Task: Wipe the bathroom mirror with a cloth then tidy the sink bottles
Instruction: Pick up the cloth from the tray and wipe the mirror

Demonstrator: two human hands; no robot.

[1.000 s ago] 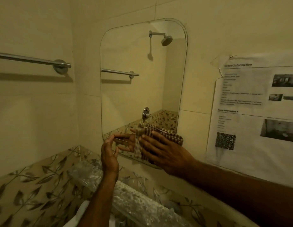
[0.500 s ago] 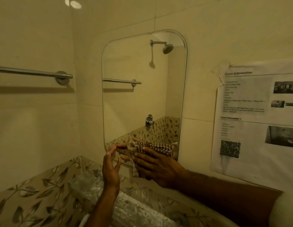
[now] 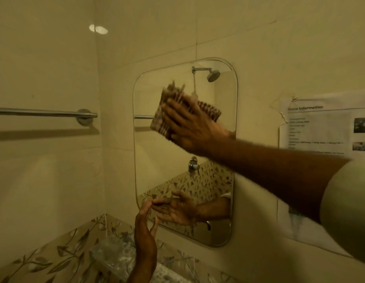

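Note:
A rounded frameless mirror (image 3: 157,166) hangs on the cream tiled wall. My right hand (image 3: 191,127) presses a striped brown-and-white cloth (image 3: 167,111) flat against the mirror's upper middle, blurred by motion. My left hand (image 3: 145,237) is held up by the mirror's bottom left corner, fingers apart and empty, its fingertips touching or nearly touching the glass. The mirror reflects that hand, a shower head and a tap. No sink bottles are in view.
A chrome towel rail (image 3: 45,113) juts from the left wall. A taped paper notice (image 3: 324,127) hangs right of the mirror. A glass shelf (image 3: 112,254) lies below my left hand, above leaf-patterned tiles (image 3: 55,260).
My right hand has swept the cloth up from the mirror's bottom edge to its upper middle. My left hand stays by the lower left corner. The view has tilted upward.

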